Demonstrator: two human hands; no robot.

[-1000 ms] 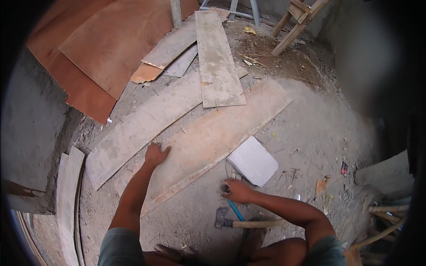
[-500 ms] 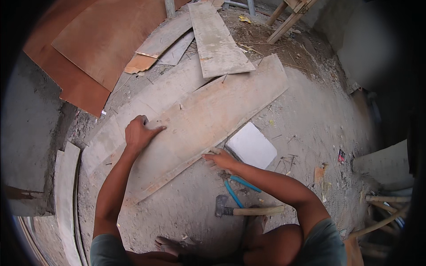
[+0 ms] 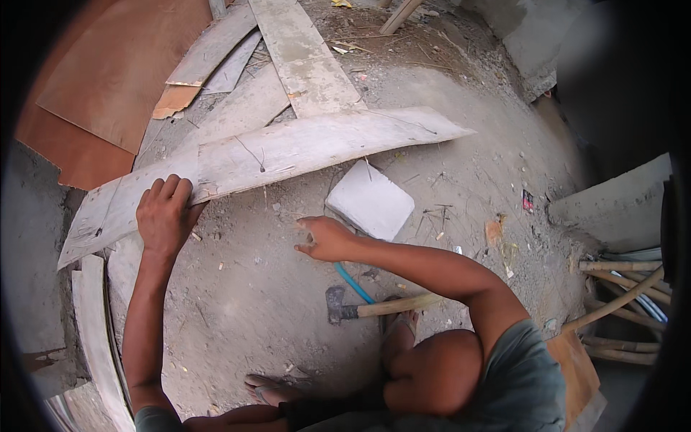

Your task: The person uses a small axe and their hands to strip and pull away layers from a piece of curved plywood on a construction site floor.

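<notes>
My left hand (image 3: 165,216) is closed over the near edge of a long, pale plywood board (image 3: 302,147), thumb underneath. The board stretches across in front of me, its near edge raised off the ground, with bent wires or nails sticking from its face. My right hand (image 3: 330,239) hovers apart from the board, fingers curled, thumb and fingertips apart, nothing seen between them. Just beyond it lies a white block (image 3: 371,200). Below it a blue-handled tool (image 3: 353,282) is partly hidden by my hand and arm. A hammer with a wooden handle (image 3: 392,306) rests near my foot.
Another long board (image 3: 299,57) lies beyond the held one. Brown sheets (image 3: 122,65) lean at the far left. Narrow planks (image 3: 97,317) lie at the near left. Loose nails (image 3: 439,214) are scattered right of the block. Wooden poles (image 3: 622,288) are stacked at the right.
The board has been lifted and turned; a paler face with wires now shows. My left hand has moved left and grips its edge; my right hand has come away from the board.
</notes>
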